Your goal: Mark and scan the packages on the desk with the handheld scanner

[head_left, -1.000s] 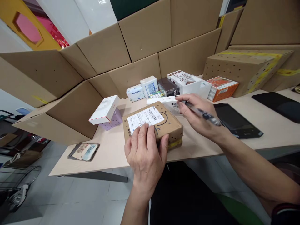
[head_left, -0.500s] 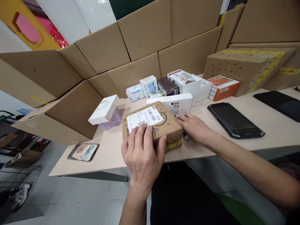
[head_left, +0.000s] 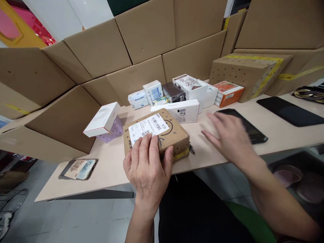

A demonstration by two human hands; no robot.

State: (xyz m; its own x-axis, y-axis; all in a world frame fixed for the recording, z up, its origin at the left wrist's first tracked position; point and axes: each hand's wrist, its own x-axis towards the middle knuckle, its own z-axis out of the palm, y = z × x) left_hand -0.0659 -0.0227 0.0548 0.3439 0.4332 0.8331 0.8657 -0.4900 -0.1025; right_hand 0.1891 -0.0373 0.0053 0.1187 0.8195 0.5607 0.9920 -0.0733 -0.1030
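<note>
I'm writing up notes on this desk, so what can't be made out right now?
All in the head view:
Pen: mostly hidden by the parcel.
Label: partly covered by the left hand; fine print too small.
Right hand: too blurred for detail.
Black phone: partly behind that hand.
Black-and-gold item: cut off by the right edge.

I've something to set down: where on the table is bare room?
Bare pale tabletop shows between the brown cardboard parcel and the dark flat case bearing paper banknotes; more lies between the flat black slab and the front edge. The back middle, with white cardboard cartons, is crowded.
</note>
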